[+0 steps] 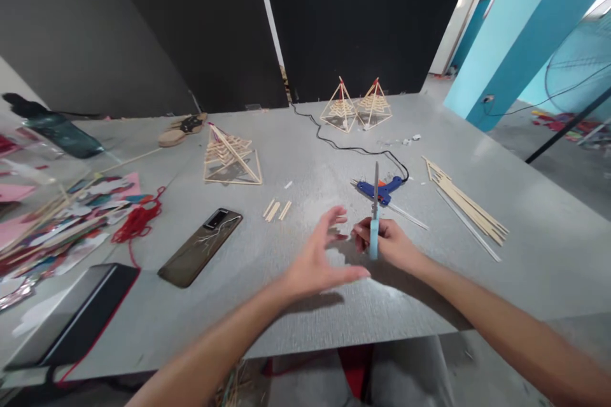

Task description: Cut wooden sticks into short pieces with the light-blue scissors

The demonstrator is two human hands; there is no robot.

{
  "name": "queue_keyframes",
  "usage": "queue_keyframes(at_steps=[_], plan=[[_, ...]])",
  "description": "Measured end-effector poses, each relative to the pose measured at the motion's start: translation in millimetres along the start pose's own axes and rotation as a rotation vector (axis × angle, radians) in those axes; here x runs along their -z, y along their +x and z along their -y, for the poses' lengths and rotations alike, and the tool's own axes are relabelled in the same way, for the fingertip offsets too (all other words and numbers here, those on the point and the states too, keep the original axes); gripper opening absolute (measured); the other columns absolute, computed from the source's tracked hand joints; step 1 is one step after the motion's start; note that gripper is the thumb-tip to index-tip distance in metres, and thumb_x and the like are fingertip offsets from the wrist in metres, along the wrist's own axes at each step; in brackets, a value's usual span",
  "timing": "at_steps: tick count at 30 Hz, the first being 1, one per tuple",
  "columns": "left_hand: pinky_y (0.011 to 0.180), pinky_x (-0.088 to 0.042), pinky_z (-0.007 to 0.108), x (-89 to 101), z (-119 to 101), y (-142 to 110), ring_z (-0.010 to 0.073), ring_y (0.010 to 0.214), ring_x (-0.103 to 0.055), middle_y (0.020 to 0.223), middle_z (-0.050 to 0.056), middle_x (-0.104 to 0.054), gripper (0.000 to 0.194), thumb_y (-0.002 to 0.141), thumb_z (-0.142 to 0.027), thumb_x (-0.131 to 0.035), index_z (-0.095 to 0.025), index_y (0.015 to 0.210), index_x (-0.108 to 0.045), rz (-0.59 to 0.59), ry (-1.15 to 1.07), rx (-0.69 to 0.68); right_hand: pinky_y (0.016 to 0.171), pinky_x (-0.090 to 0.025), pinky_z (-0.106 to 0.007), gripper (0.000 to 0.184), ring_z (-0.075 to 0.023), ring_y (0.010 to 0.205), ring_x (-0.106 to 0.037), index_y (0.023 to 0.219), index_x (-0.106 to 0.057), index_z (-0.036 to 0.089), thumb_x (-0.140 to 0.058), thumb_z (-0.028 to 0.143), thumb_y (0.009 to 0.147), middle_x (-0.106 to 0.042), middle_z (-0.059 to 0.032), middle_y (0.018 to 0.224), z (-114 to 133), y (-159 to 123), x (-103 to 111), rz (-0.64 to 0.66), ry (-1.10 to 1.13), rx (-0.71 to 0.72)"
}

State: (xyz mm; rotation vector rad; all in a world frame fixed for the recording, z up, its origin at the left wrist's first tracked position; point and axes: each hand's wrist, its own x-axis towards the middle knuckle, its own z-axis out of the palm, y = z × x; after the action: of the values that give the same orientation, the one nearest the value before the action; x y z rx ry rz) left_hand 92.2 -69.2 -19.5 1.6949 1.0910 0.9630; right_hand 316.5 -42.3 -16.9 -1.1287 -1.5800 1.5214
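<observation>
Right hand: the right hand (389,243) is closed round the light blue handle of a pair of scissors (375,219), over the near middle of the table (305,305).
Scissors: they stand upright in that grip, the grey blades pointing up and away from the person, the handle low in the fist; whether the blades are parted cannot be told.
Left hand: the left hand (319,254) hovers just left of the scissors, fingers spread wide and holding nothing, its fingertips near the right hand's knuckles but apart from them.
Glue gun: a blue glue gun (379,189) lies on the table just beyond the scissors, its black cable (334,143) running to the far edge.
Long sticks: a bundle of thin wooden sticks (465,203) lies to the right of the glue gun, well apart from both hands.
Short sticks: a few short stick pieces (277,210) lie left of and beyond the left hand.
Phone: a dark phone (200,247) lies flat further left, with red thread (138,219) beside it.
Stick pyramids: one stick pyramid (231,156) stands far left of the hands; a pair of pyramids (356,105) stands at the far edge.
Left edge: coloured paper scraps (57,222) and a black case (76,318) lie there.
</observation>
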Motion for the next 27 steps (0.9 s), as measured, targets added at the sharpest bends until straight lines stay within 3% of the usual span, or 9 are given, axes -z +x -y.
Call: queue_keyframes(at_steps=[1, 3, 5, 7, 10, 15, 21, 25, 27], plan=[[0.119, -0.059, 0.051, -11.0, 2.0, -2.1, 0.0395, 0.156, -0.057, 0.175, 0.022, -0.049, 0.138, 0.057, -0.059, -0.109, -0.031, 0.172, -0.037, 0.031, -0.079, -0.016, 0.073, -0.054, -0.036, 0.067, -0.0187, 0.071, -0.062, 0.084, -0.071, 0.021, -0.073, 0.088, 0.088, -0.070, -0.0046, 0.077, 1.3, 0.9, -7.3, 0.006, 0.003, 0.017], [0.122, -0.058, 0.057, -22.4, 7.7, -2.7, 0.0436, 0.158, -0.055, 0.177, 0.024, -0.046, 0.150, 0.053, -0.057, -0.113, -0.032, 0.177, -0.031, 0.067, -0.210, -0.026, 0.075, -0.057, -0.039, 0.071, -0.0205, 0.072, -0.063, 0.086, -0.071, 0.022, -0.072, 0.093, 0.084, -0.069, -0.0041, 0.077, 4.4, 4.3, -24.6, 0.031, 0.009, 0.042], [0.119, -0.060, 0.058, -20.7, 13.2, 0.2, 0.0435, 0.150, -0.064, 0.170, 0.023, -0.056, 0.139, 0.058, -0.059, -0.111, -0.031, 0.174, -0.039, 0.077, -0.304, -0.023, 0.075, -0.059, -0.041, 0.072, -0.0216, 0.073, -0.062, 0.081, -0.069, 0.023, -0.075, 0.095, 0.078, -0.066, -0.0032, 0.077, 8.2, 10.1, -42.1, 0.061, 0.014, 0.066], [0.118, -0.061, 0.057, -11.4, 16.9, 4.7, 0.0424, 0.141, -0.071, 0.154, 0.019, -0.071, 0.117, 0.061, -0.056, -0.110, -0.026, 0.161, -0.057, 0.073, -0.353, -0.008, 0.075, -0.059, -0.041, 0.071, -0.0218, 0.072, -0.059, 0.073, -0.064, 0.025, -0.080, 0.094, 0.074, -0.061, -0.0015, 0.073, 13.1, 17.7, -55.5, 0.097, 0.014, 0.086], [0.115, -0.063, 0.055, 3.4, 17.8, 11.6, 0.0410, 0.130, -0.077, 0.133, 0.016, -0.081, 0.099, 0.058, -0.050, -0.112, -0.021, 0.142, -0.070, 0.048, -0.387, 0.020, 0.078, -0.059, -0.040, 0.068, -0.0223, 0.076, -0.061, 0.069, -0.061, 0.025, -0.086, 0.087, 0.073, -0.058, -0.0008, 0.071, 23.0, 28.9, -62.7, 0.142, 0.001, 0.100], [0.112, -0.065, 0.049, 12.0, 9.1, 16.8, 0.0383, 0.127, -0.078, 0.130, 0.016, -0.082, 0.095, 0.056, -0.048, -0.113, -0.020, 0.136, -0.070, 0.010, -0.469, 0.004, 0.094, -0.061, -0.041, 0.050, -0.0277, 0.103, -0.070, 0.084, -0.069, 0.024, -0.085, 0.071, 0.084, -0.073, -0.0058, 0.095, 42.1, 30.7, -52.8, 0.170, -0.063, 0.115], [0.098, -0.069, 0.045, 3.1, -2.7, 7.4, 0.0353, 0.114, -0.083, 0.126, 0.016, -0.083, 0.095, 0.057, -0.054, -0.112, -0.020, 0.136, -0.070, 0.093, -0.550, -0.046, 0.109, -0.060, -0.048, 0.036, -0.0257, 0.112, -0.075, 0.106, -0.078, 0.024, -0.079, 0.057, 0.091, -0.080, -0.0059, 0.114, 65.6, 0.0, -39.8, 0.290, -0.199, 0.103], [0.102, -0.067, 0.045, -3.2, -1.4, 4.1, 0.0330, 0.116, -0.080, 0.128, 0.014, -0.081, 0.088, 0.058, -0.048, -0.114, -0.021, 0.132, -0.073, 0.102, -0.510, -0.079, 0.115, -0.058, -0.052, 0.035, -0.0288, 0.122, -0.076, 0.120, -0.079, 0.025, -0.074, 0.053, 0.099, -0.082, -0.0081, 0.124, 95.5, -23.0, -10.3, 0.333, -0.311, 0.077], [0.102, -0.067, 0.046, -0.6, 3.5, 6.6, 0.0317, 0.119, -0.078, 0.131, 0.013, -0.078, 0.076, 0.069, -0.043, -0.110, -0.021, 0.132, -0.073, 0.064, -0.458, -0.080, 0.112, -0.060, -0.052, 0.040, -0.0310, 0.123, -0.078, 0.127, -0.078, 0.026, -0.067, 0.057, 0.104, -0.082, -0.0113, 0.131, 107.7, -50.1, 9.1, 0.217, -0.536, 0.090]])
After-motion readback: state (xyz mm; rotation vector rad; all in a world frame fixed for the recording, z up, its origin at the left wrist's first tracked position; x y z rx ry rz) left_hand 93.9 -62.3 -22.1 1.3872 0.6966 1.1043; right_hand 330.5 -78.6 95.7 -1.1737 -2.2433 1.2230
